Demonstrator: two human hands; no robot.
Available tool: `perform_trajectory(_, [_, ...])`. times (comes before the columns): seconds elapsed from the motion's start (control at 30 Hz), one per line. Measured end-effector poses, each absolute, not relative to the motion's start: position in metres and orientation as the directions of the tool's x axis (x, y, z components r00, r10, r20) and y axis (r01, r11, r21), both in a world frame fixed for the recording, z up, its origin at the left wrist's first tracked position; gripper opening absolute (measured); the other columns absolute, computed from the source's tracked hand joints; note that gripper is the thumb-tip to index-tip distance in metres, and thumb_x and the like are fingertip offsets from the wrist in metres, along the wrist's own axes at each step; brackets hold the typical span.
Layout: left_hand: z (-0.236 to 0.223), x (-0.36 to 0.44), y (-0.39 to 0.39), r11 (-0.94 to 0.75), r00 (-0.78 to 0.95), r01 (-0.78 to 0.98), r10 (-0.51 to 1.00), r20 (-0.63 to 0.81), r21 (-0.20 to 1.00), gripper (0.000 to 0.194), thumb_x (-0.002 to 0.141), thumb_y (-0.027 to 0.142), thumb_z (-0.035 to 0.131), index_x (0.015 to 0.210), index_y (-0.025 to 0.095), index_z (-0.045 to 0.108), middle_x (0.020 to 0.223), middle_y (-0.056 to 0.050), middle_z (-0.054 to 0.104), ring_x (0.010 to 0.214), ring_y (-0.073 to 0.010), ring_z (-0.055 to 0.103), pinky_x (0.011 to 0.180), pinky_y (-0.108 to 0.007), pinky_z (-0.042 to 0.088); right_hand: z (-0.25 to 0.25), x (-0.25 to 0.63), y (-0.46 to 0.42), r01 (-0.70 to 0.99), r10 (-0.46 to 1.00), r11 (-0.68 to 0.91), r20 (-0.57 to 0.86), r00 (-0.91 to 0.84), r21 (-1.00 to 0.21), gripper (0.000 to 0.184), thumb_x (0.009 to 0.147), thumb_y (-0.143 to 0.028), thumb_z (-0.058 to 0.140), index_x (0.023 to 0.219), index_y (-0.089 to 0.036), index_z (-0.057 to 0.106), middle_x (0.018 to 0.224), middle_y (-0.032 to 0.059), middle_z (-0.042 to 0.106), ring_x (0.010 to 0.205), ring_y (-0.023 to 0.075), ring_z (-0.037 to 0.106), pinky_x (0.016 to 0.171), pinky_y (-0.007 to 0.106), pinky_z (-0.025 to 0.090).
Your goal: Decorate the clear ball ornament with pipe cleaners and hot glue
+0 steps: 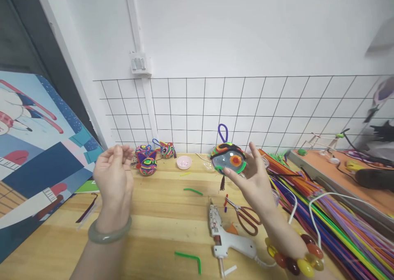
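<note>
My right hand [253, 180] is raised above the wooden table [160, 222] and grips a clear plastic ball ornament [228, 158] wrapped in coloured pipe cleaners, with a purple loop on top and a dark tassel below. My left hand [113, 174] is held up at the left, palm toward me, fingers loosely curled, holding nothing visible. A grey-green bangle sits on the left wrist and a beaded bracelet on the right wrist.
A white glue gun [226, 239], scissors [246, 216] and green pipe cleaner pieces [189, 258] lie on the table. Two finished ornaments [147, 161] and a pink dish [184, 162] stand by the wire grid. A pile of pipe cleaners [323, 214] fills the right side. A painted board [33, 148] leans at left.
</note>
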State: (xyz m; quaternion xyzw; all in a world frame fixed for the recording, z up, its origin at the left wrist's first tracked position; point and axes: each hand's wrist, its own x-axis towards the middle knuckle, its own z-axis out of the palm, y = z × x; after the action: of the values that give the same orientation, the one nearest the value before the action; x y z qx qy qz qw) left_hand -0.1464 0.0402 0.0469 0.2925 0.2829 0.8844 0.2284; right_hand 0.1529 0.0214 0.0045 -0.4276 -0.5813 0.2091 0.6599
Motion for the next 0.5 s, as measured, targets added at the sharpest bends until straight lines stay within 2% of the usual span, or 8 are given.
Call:
perform_trajectory(0.2, [0.046,-0.177,0.043,-0.795,-0.815,-0.26,0.484,0.317,0.548,0.014,0.083,0.006,0.06,0.076,0.017,0.055,0.071,0.004,0.065,0.071,-0.0072,0.061,0.078,-0.025,0.05,0.011,0.159,0.023,0.108,0.785,0.534,0.539,0.305,-0.838,0.096,0.069,-0.04,0.08,0.147,-0.024,0.027,0.136,0.0167,0.049,0.126,0.0322,0.05,0.103,0.054,0.042])
perform_trajectory(0.3, [0.044,-0.186,0.047,-0.784,-0.814,-0.278,0.499,0.296,0.556,0.013,0.083,0.006,0.059,0.081,0.018,0.054,0.068,0.006,0.062,0.067,-0.0055,0.058,0.071,-0.021,0.048,0.015,0.157,0.021,0.063,0.799,0.51,0.5,0.333,-0.858,0.099,0.067,-0.04,0.081,0.147,-0.021,0.028,0.135,0.0174,0.051,0.126,0.0326,0.05,0.103,0.054,0.041])
perform_trajectory(0.37, [0.042,-0.184,0.05,-0.741,-0.771,-0.327,0.568,0.288,0.586,0.008,0.085,0.012,0.059,0.083,0.018,0.054,0.053,0.008,0.05,0.05,-0.0051,0.048,0.058,-0.02,0.043,0.016,0.153,0.02,0.04,0.797,0.53,0.514,0.316,-0.847,0.099,0.066,-0.04,0.082,0.147,-0.021,0.027,0.134,0.0169,0.052,0.125,0.0315,0.05,0.104,0.053,0.041])
perform_trajectory(0.4, [0.04,-0.179,0.051,-0.712,-0.735,-0.356,0.613,0.289,0.606,0.006,0.087,0.017,0.058,0.082,0.017,0.054,0.044,0.01,0.039,0.042,-0.005,0.038,0.051,-0.019,0.039,0.016,0.151,0.019,0.031,0.798,0.537,0.52,0.303,-0.843,0.098,0.067,-0.039,0.081,0.147,-0.021,0.027,0.134,0.0166,0.052,0.124,0.0311,0.051,0.104,0.053,0.041])
perform_trajectory(0.43, [0.038,-0.172,0.052,-0.674,-0.685,-0.384,0.666,0.295,0.631,0.01,0.088,0.022,0.057,0.08,0.017,0.054,0.04,0.012,0.03,0.038,-0.0049,0.028,0.046,-0.019,0.033,0.015,0.149,0.018,0.024,0.802,0.539,0.522,0.29,-0.842,0.098,0.067,-0.039,0.081,0.147,-0.022,0.026,0.133,0.0165,0.052,0.123,0.0311,0.052,0.104,0.054,0.04])
perform_trajectory(0.5, [0.034,-0.152,0.054,-0.613,-0.589,-0.407,0.743,0.319,0.677,0.025,0.09,0.036,0.054,0.072,0.017,0.051,0.037,0.011,0.025,0.037,-0.0052,0.023,0.043,-0.019,0.028,0.012,0.145,0.017,0.014,0.814,0.533,0.517,0.266,-0.846,0.097,0.068,-0.038,0.081,0.147,-0.023,0.027,0.133,0.0165,0.052,0.122,0.0316,0.054,0.104,0.056,0.039])
